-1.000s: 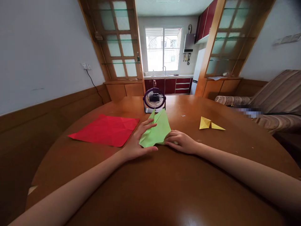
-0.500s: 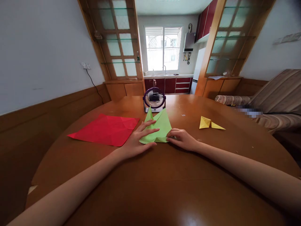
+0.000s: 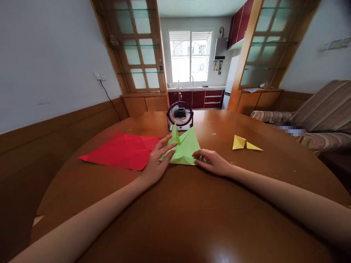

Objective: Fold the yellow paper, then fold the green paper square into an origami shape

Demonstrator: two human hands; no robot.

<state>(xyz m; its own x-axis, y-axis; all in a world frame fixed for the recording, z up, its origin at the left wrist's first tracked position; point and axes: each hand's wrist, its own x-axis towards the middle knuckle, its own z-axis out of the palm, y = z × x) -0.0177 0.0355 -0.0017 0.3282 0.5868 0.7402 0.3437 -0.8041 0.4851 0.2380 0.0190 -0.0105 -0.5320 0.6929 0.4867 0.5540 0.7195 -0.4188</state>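
Note:
A partly folded sheet of green paper (image 3: 185,149) lies on the table in front of me, with two points at its far side and a crease along its near edge. My left hand (image 3: 159,157) rests over its left part, fingers stretched out and apart, hiding that corner. At the near right corner, my right hand (image 3: 210,160) has its thumb and curled fingers on the paper's edge. To the left, a creased red sheet of paper (image 3: 123,151) lies flat, partly behind my left hand.
Just behind the green paper stands a small purple desk fan (image 3: 180,116). A small folded yellow paper piece (image 3: 240,143) lies to the right on the round wooden table (image 3: 175,219). A striped sofa (image 3: 323,109) is beyond the right edge.
My left hand has drawn back a little to the left, its thumb lifting from the near edge onto the paper. The green paper's near edge lies flatter. My right hand has hardly moved.

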